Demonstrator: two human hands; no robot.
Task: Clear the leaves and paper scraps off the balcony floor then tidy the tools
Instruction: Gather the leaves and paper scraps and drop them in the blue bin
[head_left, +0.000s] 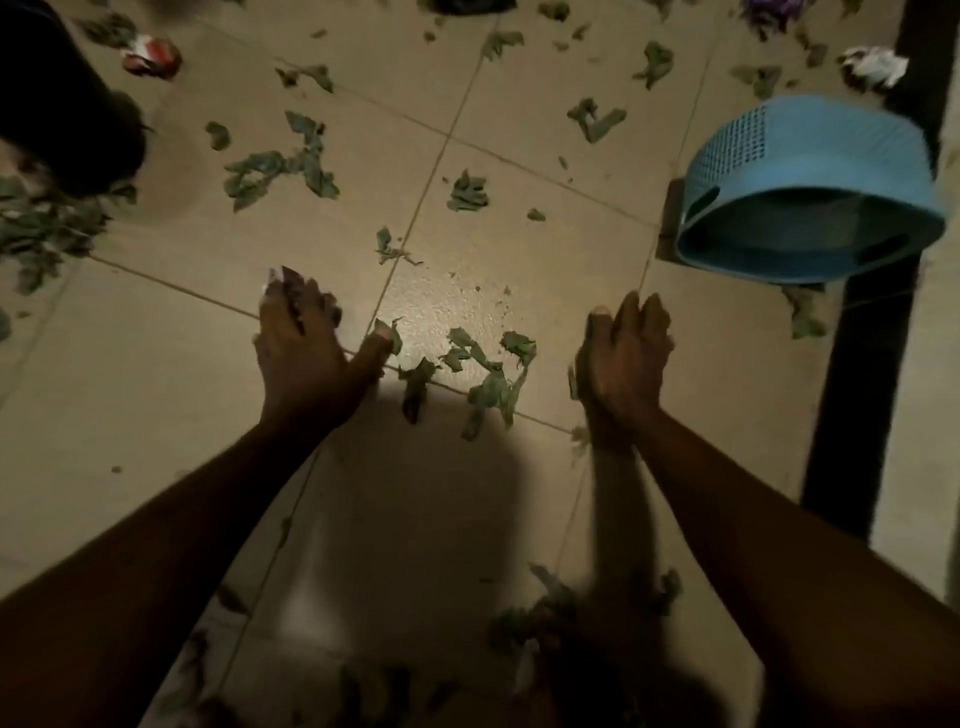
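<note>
leaves (488, 379) lie between left hand (304, 358), seemingly clutching scraps (283, 280), and straight-fingered right hand (626, 364); blue basket (810, 150) beyond.

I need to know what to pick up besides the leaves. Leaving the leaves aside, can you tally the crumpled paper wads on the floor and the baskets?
Crumpled paper wads: 2, a red-and-white wad and a white wad
Blue basket: 1
Total: 3
The purple thing at the top edge is too cut off to class, so it is not counted.
</note>
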